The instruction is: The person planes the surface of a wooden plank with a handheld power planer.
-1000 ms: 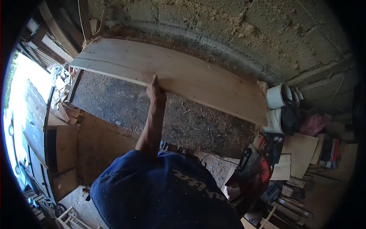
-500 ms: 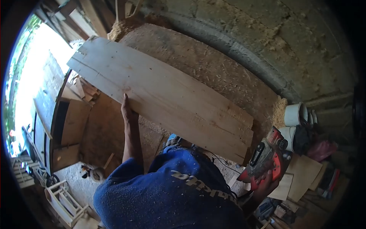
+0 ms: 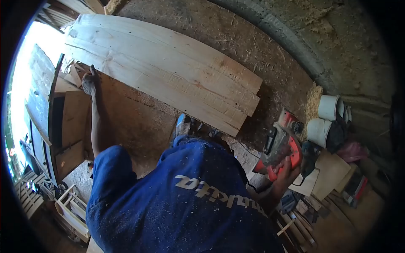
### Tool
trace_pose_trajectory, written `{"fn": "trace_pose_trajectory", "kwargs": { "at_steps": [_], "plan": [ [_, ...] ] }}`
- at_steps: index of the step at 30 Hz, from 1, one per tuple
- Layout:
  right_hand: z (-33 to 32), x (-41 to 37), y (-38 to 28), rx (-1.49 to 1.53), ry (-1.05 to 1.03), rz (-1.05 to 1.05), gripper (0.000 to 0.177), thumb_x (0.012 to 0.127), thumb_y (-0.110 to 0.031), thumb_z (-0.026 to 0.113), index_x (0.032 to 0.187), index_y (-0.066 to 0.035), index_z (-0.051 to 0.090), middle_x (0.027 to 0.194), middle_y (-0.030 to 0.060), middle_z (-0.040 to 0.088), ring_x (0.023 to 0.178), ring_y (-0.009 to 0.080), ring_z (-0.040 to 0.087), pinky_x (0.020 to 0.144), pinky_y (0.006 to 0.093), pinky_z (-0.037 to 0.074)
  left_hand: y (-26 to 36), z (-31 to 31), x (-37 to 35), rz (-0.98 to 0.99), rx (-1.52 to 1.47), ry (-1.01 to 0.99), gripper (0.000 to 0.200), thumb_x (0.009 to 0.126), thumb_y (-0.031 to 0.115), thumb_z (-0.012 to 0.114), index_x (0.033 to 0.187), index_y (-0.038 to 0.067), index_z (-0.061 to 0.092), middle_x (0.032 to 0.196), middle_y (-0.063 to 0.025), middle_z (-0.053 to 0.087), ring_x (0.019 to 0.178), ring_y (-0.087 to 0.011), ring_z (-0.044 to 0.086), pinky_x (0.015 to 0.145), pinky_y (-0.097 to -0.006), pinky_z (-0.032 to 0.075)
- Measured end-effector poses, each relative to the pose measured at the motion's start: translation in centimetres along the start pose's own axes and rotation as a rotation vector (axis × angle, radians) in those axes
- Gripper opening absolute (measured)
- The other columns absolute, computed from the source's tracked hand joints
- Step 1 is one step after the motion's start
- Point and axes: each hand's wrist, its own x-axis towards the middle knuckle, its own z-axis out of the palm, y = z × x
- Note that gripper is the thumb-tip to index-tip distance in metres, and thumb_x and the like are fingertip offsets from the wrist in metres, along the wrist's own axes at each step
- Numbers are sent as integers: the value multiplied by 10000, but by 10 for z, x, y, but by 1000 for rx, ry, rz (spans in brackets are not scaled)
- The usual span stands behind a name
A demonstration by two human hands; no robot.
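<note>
My right hand (image 3: 283,172) is wrapped round the rear handle of a red and black electric planer (image 3: 282,141), held off the right end of a wide wooden board (image 3: 164,71). The board is pale, with knots, joint lines and a stepped right end. At its near edge, towards the left end, is my left hand (image 3: 89,82), its arm stretched far out. Its fingers look curled and one digit reaches up onto the edge; how firmly it grips is hard to see.
White buckets (image 3: 319,131) stand by the concrete wall (image 3: 337,50) on the right. Wood shavings (image 3: 313,103) cover the surface behind the board. A wooden cabinet (image 3: 69,130) is at the left. Plywood offcuts (image 3: 331,173) lie at the lower right. A cable (image 3: 244,147) runs near my body.
My left hand has shifted left along the board's near edge, towards its far end. The board sits higher and further left in view. The planer remains in my right hand.
</note>
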Motion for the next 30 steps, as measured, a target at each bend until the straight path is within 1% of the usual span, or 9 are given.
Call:
{"fn": "trace_pose_trajectory", "kwargs": {
  "at_steps": [2, 3, 5, 7, 9, 14, 24, 28, 30],
  "plan": [
    [7, 5, 3, -51, -19, 12, 379, 984, -135, 575, 1329, 24, 577, 648, -8, 475, 472, 83, 425, 449, 253, 358, 25, -4, -32, 275, -337, 141, 468, 975, 513, 654, 738, 114, 713, 648, -37, 727, 660, -228, 738, 553, -428, 558],
    [11, 10, 8, -64, -25, 35, 350, 987, -119, 572, 1303, 29, 592, 638, -7, 479, 483, 90, 433, 469, 262, 378, 37, 20, -54, 283, -998, -132, 341, 994, 362, 671, 796, 88, 712, 749, -63, 760, 715, -220, 746, 599, -400, 555],
    [18, 24, 25, -86, -93, -6, 291, 994, -120, 583, 1249, 17, 614, 630, -7, 489, 476, 91, 442, 460, 267, 379, 89, 53, -98, 876, -906, 289, 187, 993, 219, 658, 1035, 42, 702, 867, -126, 753, 801, -267, 740, 750, -386, 566],
    [18, 42, 58, -29, -147, 19, 227, 989, -124, 616, 1176, 4, 628, 636, -5, 514, 476, 96, 474, 451, 274, 383, 149, 44, -186, 844, -965, -49, 214, 963, 154, 685, 1132, 22, 690, 1103, -177, 727, 1075, -358, 684, 946, -420, 530],
    [22, 65, 83, 7, -102, 40, 170, 972, -135, 657, 1088, -15, 623, 640, 2, 541, 474, 106, 502, 447, 285, 403, 203, 65, -249, 1151, -1010, -23, 322, 958, 190, 692, 1232, 27, 644, 1329, -204, 636, 1283, -392, 572, 1081, -457, 460],
    [42, 113, 124, 77, -101, 41, 211, 932, -216, 704, 988, -46, 593, 619, 26, 549, 456, 130, 513, 440, 302, 422, 271, 88, -335, 1505, -581, -119, 671, 942, 425, 660, 1474, 54, 491, 1564, -155, 454, 1509, -346, 317, 1253, -545, 194],
    [41, 164, 169, 116, -94, 78, 400, 931, -286, 744, 938, -65, 410, 597, 39, 544, 456, 141, 522, 454, 306, 448, 241, 69, -354, 1512, -363, -125, 663, 1009, 476, 538, 1532, 82, 434, 1599, -132, 416, 1517, -314, 318, 1252, -512, 199],
    [43, 163, 169, 167, -59, 101, 378, 923, -267, 754, 943, -53, 443, 630, 42, 565, 464, 138, 528, 456, 306, 455, 231, 58, -365, 1475, -370, -136, 726, 1033, 506, 484, 1609, 100, 308, 1672, -123, 312, 1557, -300, 255, 1263, -518, 165],
    [43, 156, 158, 109, -56, 56, 227, 929, -213, 700, 901, -44, 552, 626, 39, 557, 463, 141, 526, 445, 315, 448, 222, 56, -370, 1446, -347, -152, 755, 1039, 544, 446, 1619, 87, 283, 1685, -127, 282, 1558, -307, 253, 1266, -524, 147]
  ]
}}
